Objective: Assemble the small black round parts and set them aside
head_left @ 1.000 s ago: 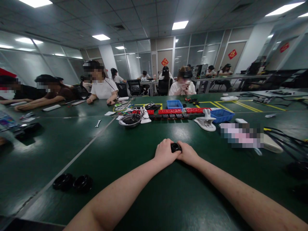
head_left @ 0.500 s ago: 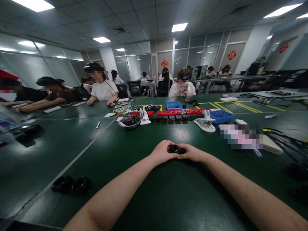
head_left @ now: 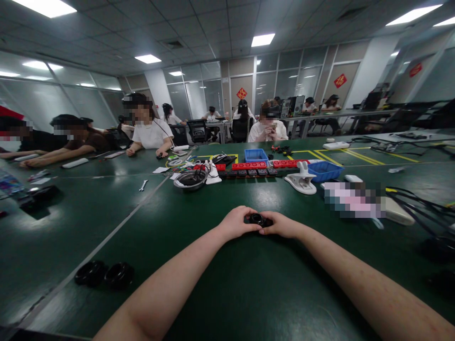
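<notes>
While both hands meet over the middle of the counter [head_left: 213,293], the left hand [head_left: 235,222] and the right hand [head_left: 281,224] pinch a small black ring [head_left: 258,219] between them, fingers [head_left: 253,228] of each side curled onto its rim, so it sits low, at or just above the green surface; contact with the counter cannot be told. The ring's open face looks up toward the camera.

To work it well, I judge that the grip should stay even on opposite sides of the rim, with the forearms resting on the counter for steadiness, and that any twisting should come from the fingertips rather than the wrists, so the small part does not slip out sideways. Keeping the open face tilted toward the eyes should help in checking the inside.

Two larger black rings [head_left: 104,274] lie well apart to the left, near the front edge. Farther back stand a metal bowl [head_left: 191,179], a white clamp [head_left: 301,180], a blue bin [head_left: 257,155] and a row of red strips [head_left: 250,165].

Compared with a second ago, the hands have flattened: then the left was a raised fist and the ring stood higher between the knuckles; now the hands are lower and the ring shows more of its hollow. The bowl, clamp and the pair of rings have not shifted.
</notes>
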`<state>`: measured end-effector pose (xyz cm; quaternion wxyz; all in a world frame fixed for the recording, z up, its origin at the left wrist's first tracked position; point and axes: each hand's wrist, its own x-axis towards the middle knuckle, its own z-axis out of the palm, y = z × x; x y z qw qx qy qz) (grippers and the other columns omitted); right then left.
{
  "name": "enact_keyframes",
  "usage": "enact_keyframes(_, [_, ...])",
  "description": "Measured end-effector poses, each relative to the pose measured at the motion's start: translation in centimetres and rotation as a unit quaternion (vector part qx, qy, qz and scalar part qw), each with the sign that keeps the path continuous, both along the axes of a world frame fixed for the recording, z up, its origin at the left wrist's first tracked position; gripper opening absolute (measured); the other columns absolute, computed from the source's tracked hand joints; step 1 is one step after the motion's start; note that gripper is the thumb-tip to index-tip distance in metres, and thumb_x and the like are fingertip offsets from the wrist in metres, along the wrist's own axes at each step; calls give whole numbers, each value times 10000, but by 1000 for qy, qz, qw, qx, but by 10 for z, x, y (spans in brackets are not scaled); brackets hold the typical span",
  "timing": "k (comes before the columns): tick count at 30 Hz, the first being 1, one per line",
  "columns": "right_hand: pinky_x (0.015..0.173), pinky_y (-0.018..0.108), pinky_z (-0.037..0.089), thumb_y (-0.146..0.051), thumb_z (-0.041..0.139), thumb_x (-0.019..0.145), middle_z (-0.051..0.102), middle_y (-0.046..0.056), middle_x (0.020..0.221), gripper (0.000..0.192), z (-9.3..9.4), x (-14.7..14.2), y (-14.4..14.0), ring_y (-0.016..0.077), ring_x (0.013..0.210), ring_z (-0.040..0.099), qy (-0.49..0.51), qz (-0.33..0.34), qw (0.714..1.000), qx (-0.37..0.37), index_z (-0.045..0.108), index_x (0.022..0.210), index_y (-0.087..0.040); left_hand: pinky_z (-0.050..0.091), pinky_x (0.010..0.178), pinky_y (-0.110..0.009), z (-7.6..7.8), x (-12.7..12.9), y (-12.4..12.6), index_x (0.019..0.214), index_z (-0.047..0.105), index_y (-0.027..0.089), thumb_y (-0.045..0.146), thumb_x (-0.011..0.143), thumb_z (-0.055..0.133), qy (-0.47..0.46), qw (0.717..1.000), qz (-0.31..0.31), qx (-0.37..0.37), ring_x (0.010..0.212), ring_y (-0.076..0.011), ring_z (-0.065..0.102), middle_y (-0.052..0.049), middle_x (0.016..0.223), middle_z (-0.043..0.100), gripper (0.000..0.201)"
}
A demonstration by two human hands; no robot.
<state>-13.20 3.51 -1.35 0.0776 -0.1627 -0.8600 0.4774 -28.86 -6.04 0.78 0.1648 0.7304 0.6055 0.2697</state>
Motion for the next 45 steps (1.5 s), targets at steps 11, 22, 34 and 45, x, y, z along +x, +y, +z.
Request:
enact_keyframes(11, [519,205,342,-323,619,568,520,-15,689,340,-6,-2,0,117,622,471,-18,-68,997,40,496,830,-144,389,616,-244,-5,9,-5,889,527,192,455,606,567,10,997,70,35,727,-142,485,-19,832,511,389])
enact_keyframes(22, [505,220,276,-416,575,597,547,43,717,311,-11,-17,-21,144,628,479,-54,-206,931,298,499,751,-156,382,647,-259,-11,13,-5,862,513,174,411,615,574,3,989,130,66,764,-155,474,-32,834,495,347])
enact_keyframes(34, [704,269,389,-255,584,630,552,25,902,391,6,2,-1,157,804,498,-7,16,1000,9,503,997,-147,376,614,-226,-8,-10,5,985,523,197,385,626,587,-32,998,-59,11,707,-119,455,-20,829,505,411])
enact_keyframes(45, [643,231,376,-250,572,635,544,7,823,315,11,3,-1,127,728,486,-3,26,1000,16,538,930,-146,385,635,-242,-7,-10,4,1006,514,198,360,631,592,-43,997,-57,-2,717,-123,461,-26,853,506,416])
